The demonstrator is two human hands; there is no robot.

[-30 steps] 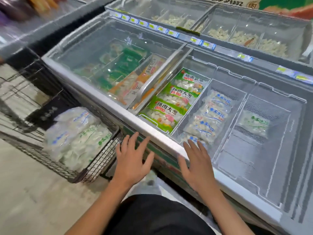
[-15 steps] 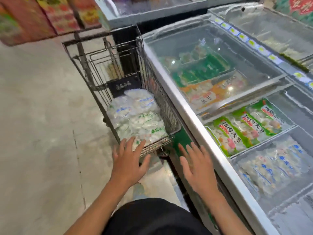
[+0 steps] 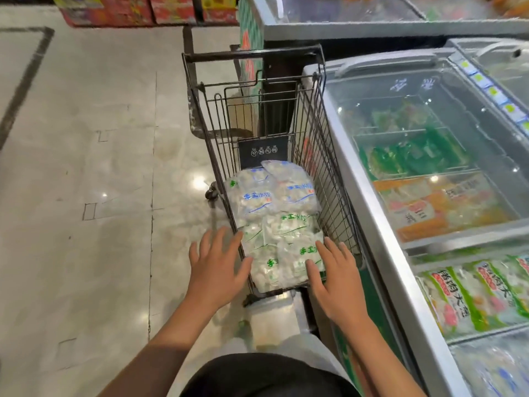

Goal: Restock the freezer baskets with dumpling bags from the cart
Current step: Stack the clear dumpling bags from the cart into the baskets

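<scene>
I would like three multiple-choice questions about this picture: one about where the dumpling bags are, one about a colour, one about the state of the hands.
1. Where do the clear dumpling bags lie?
A. in the wire cart
B. on the floor
C. on the freezer lid

2. What colour is the print on the bags nearest the person?
A. red
B. green
C. black

3. How are the two hands?
A. both grip one bag
B. both are fists
C. both open, fingers spread

Answers: 1 A, the bags are piled inside the cart's wire walls. 2 B, the near bags carry green characters. 3 C, the left hand and right hand show straight, spread fingers and hold nothing.
</scene>
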